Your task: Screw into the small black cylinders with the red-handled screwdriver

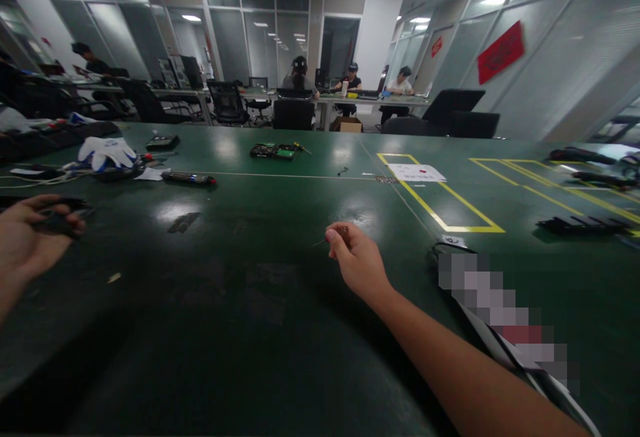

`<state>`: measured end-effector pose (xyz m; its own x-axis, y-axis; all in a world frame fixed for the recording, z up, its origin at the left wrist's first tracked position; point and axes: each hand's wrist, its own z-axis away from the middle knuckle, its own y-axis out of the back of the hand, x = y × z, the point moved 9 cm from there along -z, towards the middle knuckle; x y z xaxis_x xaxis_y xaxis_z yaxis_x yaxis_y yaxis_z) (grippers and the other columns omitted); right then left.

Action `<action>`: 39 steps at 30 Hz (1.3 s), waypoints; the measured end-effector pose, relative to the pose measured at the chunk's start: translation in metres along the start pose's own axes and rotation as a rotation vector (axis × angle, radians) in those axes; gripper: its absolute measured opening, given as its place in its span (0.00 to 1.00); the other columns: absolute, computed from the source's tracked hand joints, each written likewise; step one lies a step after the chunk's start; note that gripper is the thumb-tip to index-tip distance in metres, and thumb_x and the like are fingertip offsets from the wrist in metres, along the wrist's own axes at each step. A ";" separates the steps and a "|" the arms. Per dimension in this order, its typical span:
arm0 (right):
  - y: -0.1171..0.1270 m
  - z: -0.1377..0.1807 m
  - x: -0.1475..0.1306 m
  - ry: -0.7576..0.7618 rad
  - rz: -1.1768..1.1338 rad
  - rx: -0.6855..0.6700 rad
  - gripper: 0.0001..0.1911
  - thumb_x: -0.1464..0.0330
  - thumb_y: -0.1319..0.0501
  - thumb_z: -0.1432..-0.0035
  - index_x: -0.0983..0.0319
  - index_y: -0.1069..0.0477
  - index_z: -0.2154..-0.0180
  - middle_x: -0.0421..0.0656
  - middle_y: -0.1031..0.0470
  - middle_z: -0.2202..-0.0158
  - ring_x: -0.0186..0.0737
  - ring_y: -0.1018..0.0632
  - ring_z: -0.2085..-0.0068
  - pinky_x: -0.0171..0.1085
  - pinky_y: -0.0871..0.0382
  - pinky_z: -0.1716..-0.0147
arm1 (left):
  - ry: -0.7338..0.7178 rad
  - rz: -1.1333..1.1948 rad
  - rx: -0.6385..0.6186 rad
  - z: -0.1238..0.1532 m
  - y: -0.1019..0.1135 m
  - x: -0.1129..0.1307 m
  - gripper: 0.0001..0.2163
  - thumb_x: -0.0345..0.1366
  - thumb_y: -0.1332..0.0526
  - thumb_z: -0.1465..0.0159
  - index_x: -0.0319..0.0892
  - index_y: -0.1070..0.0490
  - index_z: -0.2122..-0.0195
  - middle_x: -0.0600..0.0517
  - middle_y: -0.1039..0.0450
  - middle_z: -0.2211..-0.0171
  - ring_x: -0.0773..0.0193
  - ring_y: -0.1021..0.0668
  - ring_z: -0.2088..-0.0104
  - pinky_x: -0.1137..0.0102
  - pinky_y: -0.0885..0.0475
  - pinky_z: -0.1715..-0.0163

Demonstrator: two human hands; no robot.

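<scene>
At the left edge, my left hand (37, 237) has its fingers curled around a dark object (56, 223); its kind cannot be made out. My right hand (357, 257) is over the middle of the green table (210, 357), thumb and forefinger pinched together. A thin, wire-like piece (319, 243) sticks out to the left from that pinch. The rest of it is hidden by the fingers.
White work gloves (107, 152), a dark pen-shaped tool (189, 179) and a green circuit board (274, 151) lie farther back. Yellow tape (475, 229) marks the right side, near a partly blurred bag-like item (475, 323). Several people sit at desks behind.
</scene>
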<state>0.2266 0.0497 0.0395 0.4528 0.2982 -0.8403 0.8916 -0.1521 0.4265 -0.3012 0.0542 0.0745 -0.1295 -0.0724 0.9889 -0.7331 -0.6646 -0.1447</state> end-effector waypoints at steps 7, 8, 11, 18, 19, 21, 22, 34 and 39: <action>0.002 0.001 -0.003 0.069 0.002 0.025 0.13 0.63 0.42 0.33 0.57 0.28 0.49 0.43 0.19 0.62 0.42 0.18 0.62 0.41 0.27 0.59 | 0.155 0.292 -0.351 0.068 -0.101 -0.032 0.06 0.27 0.44 0.42 0.35 0.31 0.63 0.49 0.35 0.70 0.64 0.30 0.67 0.69 0.30 0.65; 0.003 0.001 -0.004 0.068 0.001 0.031 0.14 0.64 0.43 0.33 0.58 0.28 0.48 0.43 0.19 0.62 0.42 0.18 0.62 0.41 0.27 0.59 | 0.202 0.311 -0.386 0.082 -0.115 -0.040 0.06 0.29 0.42 0.41 0.35 0.31 0.62 0.49 0.35 0.70 0.63 0.30 0.67 0.68 0.30 0.65; 0.005 0.002 -0.010 0.063 0.044 0.039 0.15 0.61 0.43 0.32 0.58 0.26 0.49 0.42 0.19 0.67 0.41 0.18 0.66 0.41 0.27 0.61 | 0.267 0.296 -0.505 0.120 -0.153 -0.057 0.09 0.29 0.37 0.43 0.36 0.29 0.61 0.49 0.33 0.68 0.63 0.29 0.66 0.68 0.29 0.66; 0.008 0.007 -0.031 0.133 0.155 0.032 0.12 0.57 0.37 0.36 0.55 0.19 0.59 0.40 0.20 0.71 0.41 0.21 0.70 0.39 0.30 0.66 | 0.202 0.237 -0.674 0.174 -0.215 -0.069 0.22 0.17 0.37 0.56 0.41 0.31 0.61 0.52 0.29 0.63 0.65 0.26 0.62 0.71 0.28 0.61; 0.009 0.008 -0.033 0.145 0.161 0.036 0.12 0.57 0.37 0.36 0.56 0.19 0.60 0.40 0.20 0.71 0.41 0.22 0.70 0.39 0.30 0.66 | 0.171 0.233 -0.691 0.178 -0.221 -0.069 0.21 0.18 0.36 0.55 0.42 0.31 0.60 0.52 0.29 0.62 0.65 0.25 0.62 0.71 0.28 0.60; 0.010 0.010 -0.037 0.161 0.163 0.052 0.12 0.56 0.36 0.37 0.56 0.20 0.61 0.40 0.20 0.71 0.41 0.22 0.70 0.39 0.31 0.67 | 0.086 0.201 -0.756 0.187 -0.231 -0.071 0.20 0.21 0.32 0.51 0.42 0.31 0.58 0.52 0.28 0.60 0.64 0.24 0.59 0.70 0.28 0.55; 0.011 0.010 -0.037 0.158 0.157 0.059 0.12 0.56 0.36 0.37 0.56 0.20 0.61 0.40 0.21 0.71 0.40 0.22 0.71 0.39 0.31 0.68 | 0.038 0.165 -0.793 0.190 -0.235 -0.074 0.20 0.23 0.31 0.50 0.42 0.31 0.57 0.52 0.28 0.60 0.63 0.23 0.58 0.69 0.29 0.53; 0.026 0.012 -0.027 0.062 -0.334 0.202 0.16 0.53 0.43 0.32 0.57 0.30 0.63 0.39 0.27 0.72 0.37 0.25 0.71 0.38 0.29 0.69 | -0.095 -0.151 -1.098 0.218 -0.247 -0.121 0.17 0.36 0.31 0.40 0.43 0.27 0.49 0.47 0.23 0.54 0.56 0.21 0.52 0.58 0.27 0.45; 0.026 0.016 -0.033 0.123 -0.456 0.244 0.12 0.56 0.41 0.31 0.56 0.29 0.58 0.39 0.23 0.69 0.37 0.21 0.69 0.39 0.25 0.66 | -0.149 -0.201 -1.141 0.220 -0.247 -0.124 0.19 0.36 0.31 0.38 0.42 0.28 0.47 0.48 0.23 0.54 0.57 0.21 0.52 0.60 0.28 0.45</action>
<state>0.2350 0.0208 0.0732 0.0292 0.4915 -0.8704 0.9786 -0.1914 -0.0752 0.0424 0.0640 -0.0048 0.0816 -0.1788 0.9805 -0.9158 0.3748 0.1445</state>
